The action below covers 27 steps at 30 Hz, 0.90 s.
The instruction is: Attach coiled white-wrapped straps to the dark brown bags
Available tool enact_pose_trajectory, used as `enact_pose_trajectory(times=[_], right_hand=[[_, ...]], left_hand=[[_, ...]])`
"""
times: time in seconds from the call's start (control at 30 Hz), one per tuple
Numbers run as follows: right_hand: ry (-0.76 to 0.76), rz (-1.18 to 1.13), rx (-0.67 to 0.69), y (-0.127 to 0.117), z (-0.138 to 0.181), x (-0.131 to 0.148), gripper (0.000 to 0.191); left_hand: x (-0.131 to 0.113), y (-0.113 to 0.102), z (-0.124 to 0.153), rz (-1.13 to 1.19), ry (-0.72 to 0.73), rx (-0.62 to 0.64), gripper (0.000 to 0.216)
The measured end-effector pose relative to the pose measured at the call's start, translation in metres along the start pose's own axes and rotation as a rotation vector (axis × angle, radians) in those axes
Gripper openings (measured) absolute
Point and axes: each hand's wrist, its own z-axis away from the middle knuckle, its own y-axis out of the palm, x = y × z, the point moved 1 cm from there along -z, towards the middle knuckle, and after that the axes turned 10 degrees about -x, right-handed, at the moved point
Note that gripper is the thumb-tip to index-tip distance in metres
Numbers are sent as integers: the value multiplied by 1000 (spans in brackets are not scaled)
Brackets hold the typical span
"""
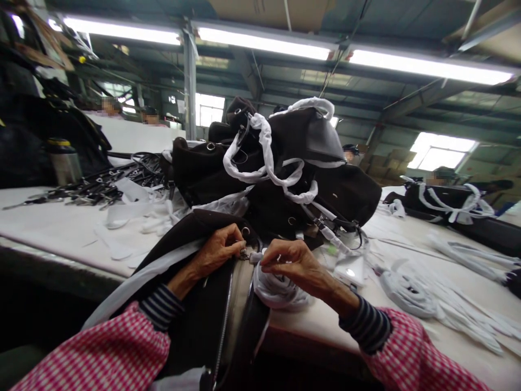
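Note:
A dark bag (pixel 183 326) lies in front of me over the table edge, its long metal zipper (pixel 225 320) open on a beige lining. My left hand (pixel 220 251) is closed in a pinch on a small metal clasp (pixel 244 253) at the top end of the opening, just below a metal eyelet (pixel 246 231). Close by on the right, my right hand (pixel 291 263) pinches a short white strip (pixel 256 257) that reaches toward the clasp. Its fingers partly cover a coil of white strip (pixel 280 293) beside the bag.
More dark bags (pixel 260 179) with white-wrapped handles are heaped behind my hands. Dark straps with metal hooks (pixel 114 182) lie left, near a bottle (pixel 65 163). White strips (pixel 411 290) and another wrapped bag (pixel 443 201) are on the right. Several people work farther back.

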Motion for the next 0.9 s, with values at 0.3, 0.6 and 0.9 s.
enact_pose_trajectory(times=[0.3,0.6,0.9], right_hand=[[-103,52,38,2,4,-6,9],[-83,15,21,7,-3,-5,3],[-43,138,7,4,0,2,8]], left_hand=[[4,-1,1,-9,17,11,19],[6,-2,-1,4,11,29,21],[4,-3,0,31,-1,34,21]])
